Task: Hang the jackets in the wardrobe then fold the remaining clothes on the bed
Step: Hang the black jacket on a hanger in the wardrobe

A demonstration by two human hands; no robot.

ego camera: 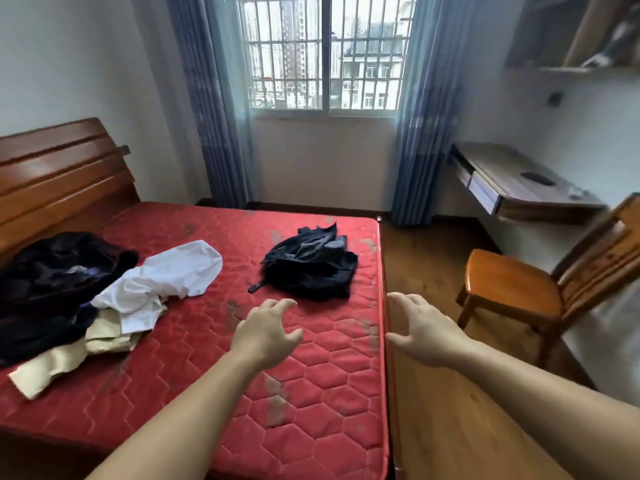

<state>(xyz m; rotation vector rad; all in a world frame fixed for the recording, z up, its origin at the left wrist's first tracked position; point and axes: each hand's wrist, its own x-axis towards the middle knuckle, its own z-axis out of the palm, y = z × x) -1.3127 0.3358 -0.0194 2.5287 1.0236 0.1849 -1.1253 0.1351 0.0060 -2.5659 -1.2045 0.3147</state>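
Observation:
A crumpled dark jacket [311, 266] lies on the red quilted mattress [194, 362] near its right edge. At the left, a heap of clothes holds a dark garment [59, 271], a white garment [166, 275] and a beige garment [72, 355]. My left hand [268, 332] hovers over the mattress just short of the dark jacket, fingers spread and loosely curved, holding nothing. Beside it, my right hand [420, 329] reaches forward above the bed's right edge, likewise spread and empty. No wardrobe is in view.
A wooden headboard [59, 174] stands at the left. A wooden chair [540, 289] sits on the wood floor right of the bed, near a wall-mounted desk [519, 183]. A barred window [323, 53] with blue curtains is ahead, and a shelf [571, 32] hangs at upper right.

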